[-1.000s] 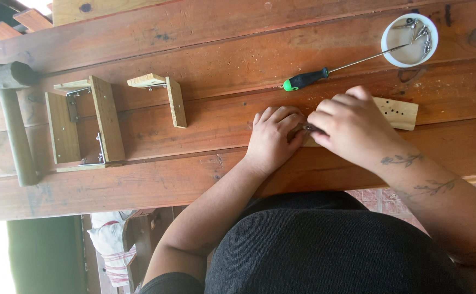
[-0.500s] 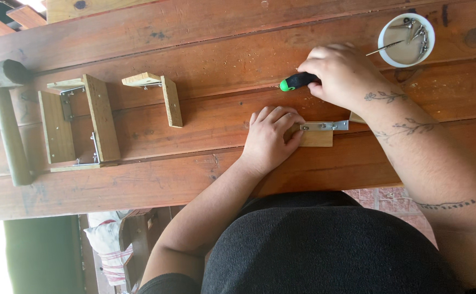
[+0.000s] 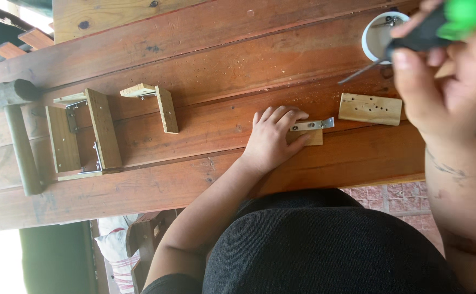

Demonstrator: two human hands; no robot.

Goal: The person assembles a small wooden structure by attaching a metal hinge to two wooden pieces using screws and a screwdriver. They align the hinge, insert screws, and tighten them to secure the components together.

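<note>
Two hands busy | left hand (image 3: 273, 139) pressing block (image 3: 308, 137) with bracket (image 3: 311, 125) onto tabletop (image 3: 205, 65) | right hand (image 3: 450, 81) gripping screwdriver (image 3: 417, 35), raised

Left hand (image 3: 273, 139) lay flat on table (image 3: 205, 60), fingertips on small wood block (image 3: 310, 137) with metal bracket (image 3: 313, 124) atop it. Drilled wood block (image 3: 370, 108) sat just right of bracket, apart from it. Right hand (image 3: 456, 81) was raised at frame right, gripping screwdriver (image 3: 412, 41), shaft crossing in front of round cup (image 3: 370, 39) at table's far edge. L-shaped wood piece (image 3: 159, 103) lay left of left hand; box-like wood assembly (image 3: 82, 136) further left; hammer (image 3: 17, 130) at far left.
</note>
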